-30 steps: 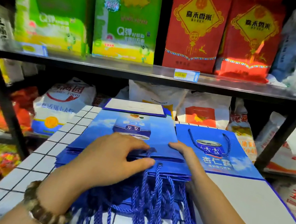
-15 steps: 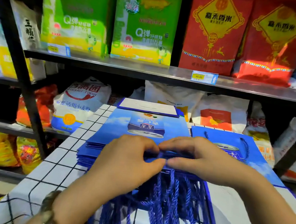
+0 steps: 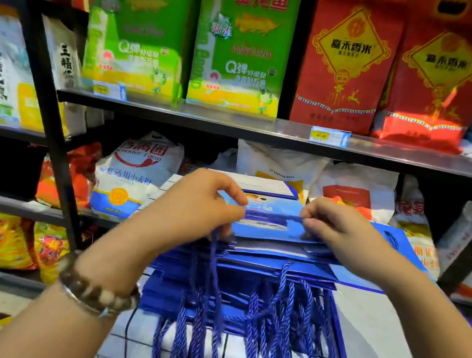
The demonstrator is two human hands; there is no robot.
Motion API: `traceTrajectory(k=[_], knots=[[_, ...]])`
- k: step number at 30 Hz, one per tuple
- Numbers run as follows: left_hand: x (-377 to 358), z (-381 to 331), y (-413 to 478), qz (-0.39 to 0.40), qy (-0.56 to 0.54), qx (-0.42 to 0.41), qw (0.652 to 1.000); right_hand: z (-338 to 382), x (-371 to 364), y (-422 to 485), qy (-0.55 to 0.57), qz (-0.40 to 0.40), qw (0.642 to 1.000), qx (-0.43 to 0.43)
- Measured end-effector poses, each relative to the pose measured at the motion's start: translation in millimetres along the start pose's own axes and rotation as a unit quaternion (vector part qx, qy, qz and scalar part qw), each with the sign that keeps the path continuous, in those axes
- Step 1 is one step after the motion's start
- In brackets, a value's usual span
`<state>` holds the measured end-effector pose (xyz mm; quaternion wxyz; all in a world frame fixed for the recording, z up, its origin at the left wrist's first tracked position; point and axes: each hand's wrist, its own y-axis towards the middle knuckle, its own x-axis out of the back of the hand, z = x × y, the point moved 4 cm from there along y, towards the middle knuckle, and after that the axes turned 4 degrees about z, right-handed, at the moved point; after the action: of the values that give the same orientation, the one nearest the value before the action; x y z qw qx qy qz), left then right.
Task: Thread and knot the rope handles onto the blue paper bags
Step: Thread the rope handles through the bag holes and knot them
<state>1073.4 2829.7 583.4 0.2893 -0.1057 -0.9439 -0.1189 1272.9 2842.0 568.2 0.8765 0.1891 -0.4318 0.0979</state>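
Observation:
A stack of flat blue paper bags point(image 3: 277, 262) lies on the checked table in front of me. My left hand point(image 3: 195, 203) and my right hand point(image 3: 336, 225) each pinch one end of a blue rope point(image 3: 272, 215), stretched taut between them just above the top bag point(image 3: 267, 228). A strand of that rope hangs down from my left hand over the stack's near edge. A bundle of loose blue rope handles point(image 3: 252, 340) spills off the stack toward me. To the right lies another blue bag point(image 3: 400, 242), its rope handle partly seen.
The white table with a black grid point(image 3: 235, 356) stands against black metal shelves point(image 3: 236, 124) stocked with green and red rice bags and white flour sacks. A flat white-faced bag point(image 3: 372, 341) lies at the right. Floor with a yellow-black stripe shows at lower left.
Both hands have lifted off the stack and drawn apart, pulling one blue rope taut between them. The view has swung to the left and tilted up.

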Motion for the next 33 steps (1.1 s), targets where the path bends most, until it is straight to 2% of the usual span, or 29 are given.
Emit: traceTrajectory(k=[2, 4, 5, 6, 8, 10, 13, 15, 17, 20, 23, 25, 33], knots=[[6.7, -1.3, 6.0, 0.001, -0.091, 0.005, 0.996, -1.4, 7.1, -1.0, -0.010, -0.057, 0.998, 0.001], [8.4, -3.1, 14.9, 0.000, -0.142, 0.008, 0.990, 9.5, 11.7, -4.0, -0.028, -0.137, 0.990, 0.020], [7.5, -4.2, 19.9, -0.001, -0.160, 0.010, 0.987, 18.3, 11.0, -5.4, -0.009, -0.151, 0.988, 0.024], [6.7, -5.3, 24.5, -0.004, -0.175, 0.013, 0.984, 27.9, 7.2, -5.4, 0.022, -0.134, 0.990, 0.022], [5.5, -8.7, 31.9, -0.010, -0.197, 0.014, 0.980, 50.2, -9.1, -4.1, 0.066, -0.025, 0.997, 0.010], [4.6, -11.7, 37.4, -0.011, -0.223, 0.015, 0.975, 65.3, -25.9, -2.8, 0.047, 0.065, 0.997, 0.013], [4.7, -13.3, 41.3, -0.018, -0.275, 0.028, 0.961, 76.2, -34.0, 0.5, -0.054, 0.092, 0.994, 0.019], [6.0, -10.0, 40.5, -0.019, -0.309, 0.040, 0.950, 77.4, -30.8, 4.9, -0.017, 0.082, 0.996, 0.016], [7.8, -0.4, 36.5, -0.018, -0.290, 0.061, 0.955, 73.8, -23.9, 11.3, 0.086, 0.052, 0.995, -0.009], [9.1, 16.0, 25.1, 0.004, -0.207, 0.077, 0.975, 61.5, -21.1, 22.0, 0.224, 0.027, 0.972, -0.060], [1.1, 26.4, 12.5, 0.073, -0.119, 0.058, 0.988, 55.0, -25.9, 27.4, 0.258, 0.001, 0.962, -0.089], [-4.4, 29.7, 8.9, 0.092, -0.089, 0.038, 0.991, 54.7, -28.6, 29.3, 0.285, -0.018, 0.953, -0.098], [-11.5, 33.5, 10.7, 0.034, -0.039, 0.030, 0.998, 52.9, -36.1, 30.7, 0.354, -0.042, 0.928, -0.105]])
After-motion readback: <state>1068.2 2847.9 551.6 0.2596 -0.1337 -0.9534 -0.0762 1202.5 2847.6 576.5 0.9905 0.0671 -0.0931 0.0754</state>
